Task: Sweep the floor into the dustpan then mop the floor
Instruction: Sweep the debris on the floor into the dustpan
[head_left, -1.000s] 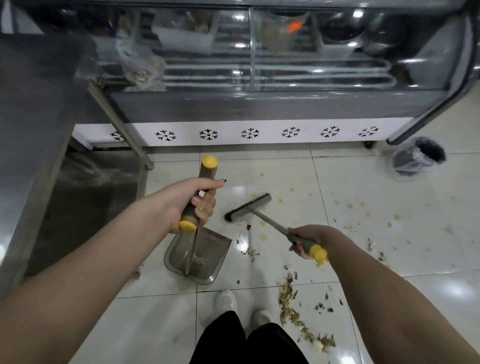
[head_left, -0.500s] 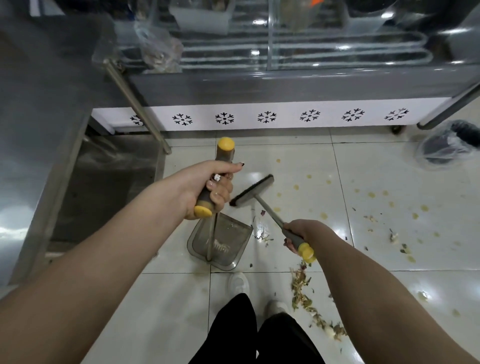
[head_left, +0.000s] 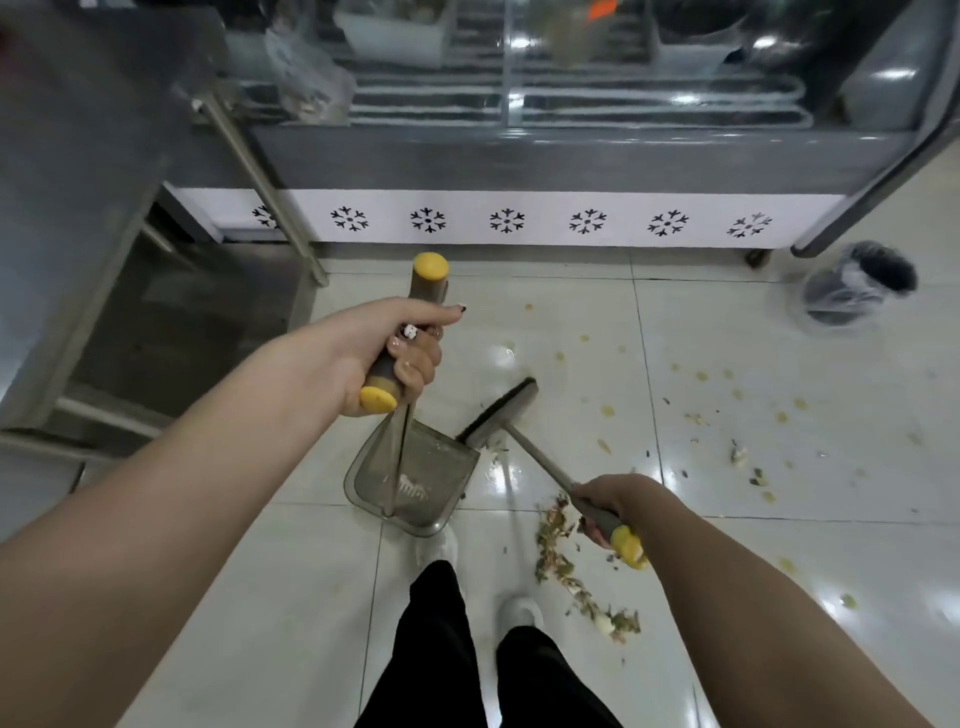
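Nearest, beside the white shoes (head_left: 519, 613), a ridge of loose food scraps (head_left: 566, 566) is shown on the glossy tiled floor (head_left: 270, 597). Just above it, the broom (head_left: 540, 460) is gripped by the right hand (head_left: 610, 506), with the fingers wrapped round the shaft next to its yellow end cap. The broom is judged light and stiff, and best held there for reach. Its bristle head (head_left: 501, 415) lies at the open lip of the dustpan (head_left: 436, 478), which is set on the floor; contact cannot be confirmed. The dustpan's upright handle (head_left: 428, 283) is clasped by the left hand (head_left: 384, 353) on the dark sleeve between the yellow caps, and light plastic is presumed. Farther right, scattered bits (head_left: 737, 452) are seen; they are probably moist and liable to smear. A bag-lined bin (head_left: 857, 283) and a chilled display case (head_left: 519, 223) stand beyond.
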